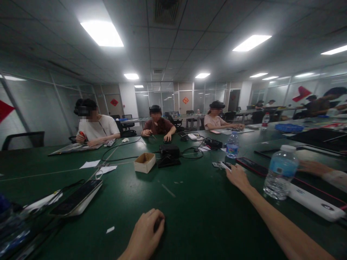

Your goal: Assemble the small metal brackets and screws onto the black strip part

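My left hand rests near the front of the green table, its fingers loosely curled. A hollow shows between thumb and forefinger, and I see nothing in it. Stretched far forward, my right hand has its fingers closed on a small white object with a metal end. Its exact kind is unclear, as the fingers cover part of it. Just beyond that hand stands a small water bottle with a blue label. A dark, red-edged flat object lies to its right.
A large water bottle stands beside my right forearm, near a long white device. An open small box sits by a black device with cables. At left lies a phone. Several people work beyond; another person's hand is at right.
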Motion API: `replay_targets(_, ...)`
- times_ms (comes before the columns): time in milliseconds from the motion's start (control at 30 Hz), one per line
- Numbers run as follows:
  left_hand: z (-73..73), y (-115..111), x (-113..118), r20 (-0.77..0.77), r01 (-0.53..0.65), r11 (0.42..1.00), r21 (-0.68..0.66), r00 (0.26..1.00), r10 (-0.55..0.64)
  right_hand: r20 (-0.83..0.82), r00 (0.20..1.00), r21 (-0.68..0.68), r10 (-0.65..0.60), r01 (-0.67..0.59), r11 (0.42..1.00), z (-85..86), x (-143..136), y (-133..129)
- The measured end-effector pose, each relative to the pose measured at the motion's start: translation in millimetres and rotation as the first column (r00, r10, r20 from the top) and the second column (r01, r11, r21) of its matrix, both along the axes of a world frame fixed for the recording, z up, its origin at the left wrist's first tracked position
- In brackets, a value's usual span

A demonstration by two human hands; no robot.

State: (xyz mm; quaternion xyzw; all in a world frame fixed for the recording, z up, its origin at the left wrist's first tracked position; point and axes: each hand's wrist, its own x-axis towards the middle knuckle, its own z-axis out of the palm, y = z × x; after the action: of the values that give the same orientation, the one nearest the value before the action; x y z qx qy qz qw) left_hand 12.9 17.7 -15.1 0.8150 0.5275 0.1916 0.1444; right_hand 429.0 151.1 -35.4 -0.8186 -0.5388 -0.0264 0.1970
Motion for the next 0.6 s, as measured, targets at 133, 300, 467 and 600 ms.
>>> replay_targets(133,2.6,0.6,1.0,-0.003,-0.001,1.000,-0.008,1.000,0.001,-0.023,1.000,0.002,-0.008,0.008,1.000,1.2,1.3,1.4)
replay_targets(300,2.3,1.4,0.8,-0.008,0.013,1.000,-0.012,1.000,-0.013,-0.080,0.996,0.003,-0.040,0.041,0.999,3.4,8.3,1.7)
replay_targets(467,3.9,0.0,1.4,-0.021,0.003,1.000,-0.002,1.000,-0.003,-0.153,0.983,-0.011,-0.105,0.105,0.994,8.5,20.3,-3.2)
replay_targets(600,9.8,-1.9,3.4,-0.023,-0.010,1.000,-0.022,1.000,0.009,-0.181,0.976,-0.003,-0.123,0.125,0.992,11.2,27.7,-6.5)
